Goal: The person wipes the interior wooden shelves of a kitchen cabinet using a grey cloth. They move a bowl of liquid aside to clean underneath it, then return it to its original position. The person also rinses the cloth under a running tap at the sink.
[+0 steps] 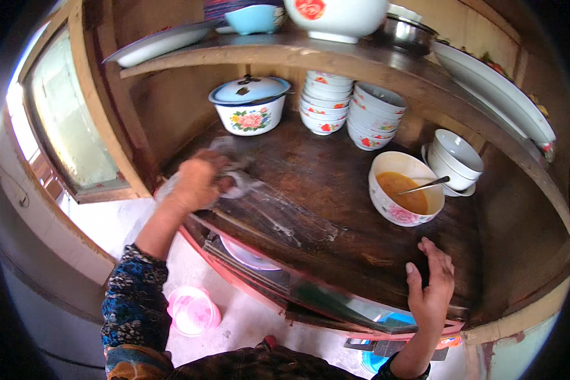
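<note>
My left hand (pixel 199 180) grips a thin, crumpled whitish cloth or plastic film (pixel 237 185) and presses it on the left front part of a dark wooden cupboard shelf (pixel 313 190); hand and film are blurred. Pale wet-looking streaks run over the wood to its right. My right hand (pixel 432 280) is at the shelf's front right edge, fingers apart, holding nothing. Just beyond it stands a flowered bowl (pixel 399 216) of orange-brown liquid with a metal spoon (pixel 425 185) leaning in it.
A lidded enamel pot (pixel 249 114), stacked flowered bowls (pixel 325 107) (pixel 373 118) and plain white bowls (pixel 456 156) stand farther back. An upper shelf (pixel 266 54) overhangs them, holding dishes. An open glazed door (pixel 71 118) is at left. A pink basin (pixel 194 311) sits on the floor.
</note>
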The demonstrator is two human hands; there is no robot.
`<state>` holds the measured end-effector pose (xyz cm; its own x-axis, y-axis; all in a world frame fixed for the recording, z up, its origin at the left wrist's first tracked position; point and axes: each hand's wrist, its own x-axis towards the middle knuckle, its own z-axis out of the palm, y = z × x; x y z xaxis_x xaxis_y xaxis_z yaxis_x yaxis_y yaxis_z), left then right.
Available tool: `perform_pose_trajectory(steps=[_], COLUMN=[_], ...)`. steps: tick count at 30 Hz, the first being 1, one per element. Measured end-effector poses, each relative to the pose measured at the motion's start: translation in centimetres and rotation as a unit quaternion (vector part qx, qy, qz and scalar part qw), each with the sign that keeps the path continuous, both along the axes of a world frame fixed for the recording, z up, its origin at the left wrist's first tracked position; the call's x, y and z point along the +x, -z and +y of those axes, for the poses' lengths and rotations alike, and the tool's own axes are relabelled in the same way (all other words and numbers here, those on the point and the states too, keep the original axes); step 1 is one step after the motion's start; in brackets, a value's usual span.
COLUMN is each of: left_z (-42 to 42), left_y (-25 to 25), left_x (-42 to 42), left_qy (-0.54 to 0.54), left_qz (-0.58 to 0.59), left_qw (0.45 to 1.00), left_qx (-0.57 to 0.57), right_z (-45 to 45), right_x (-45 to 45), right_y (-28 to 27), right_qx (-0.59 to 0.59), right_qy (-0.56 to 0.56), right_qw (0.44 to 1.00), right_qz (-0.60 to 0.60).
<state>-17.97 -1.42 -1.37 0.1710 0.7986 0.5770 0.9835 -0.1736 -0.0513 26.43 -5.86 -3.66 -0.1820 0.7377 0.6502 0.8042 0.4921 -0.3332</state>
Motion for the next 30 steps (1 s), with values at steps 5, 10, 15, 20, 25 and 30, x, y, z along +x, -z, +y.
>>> perform_pose_trajectory(steps=[5,10,15,20,25,30], left_z=[0.0,-1.2,-0.9,-1.1,-1.8,-1.8], left_y=[1.2,0.7,0.8,1.3,-0.8,-1.6], left_x=[6.5,20.4,29.2,25.0,14.1,16.9], left_qy=[0.129,0.393,0.400,0.320,0.061,0.163], left_qz=[-0.021,-0.022,-0.002,0.005,0.022,-0.157], left_qw=[0.991,0.919,0.916,0.946,0.994,0.964], left_qx=[-0.021,-0.028,-0.045,-0.049,-0.085,-0.139], right_z=[0.0,0.1,-0.3,-3.8,-8.5,-11.1], right_x=[-0.6,0.2,0.8,3.2,6.2,4.6], right_y=[0.1,0.7,1.7,2.4,3.5,3.1], right_qx=[-0.010,0.027,0.076,0.174,0.115,0.011], right_qy=[-0.002,-0.024,-0.037,0.016,0.000,-0.089], right_qw=[0.996,0.985,0.959,0.957,0.970,0.977], right_qz=[0.090,0.168,0.272,0.233,0.212,0.191])
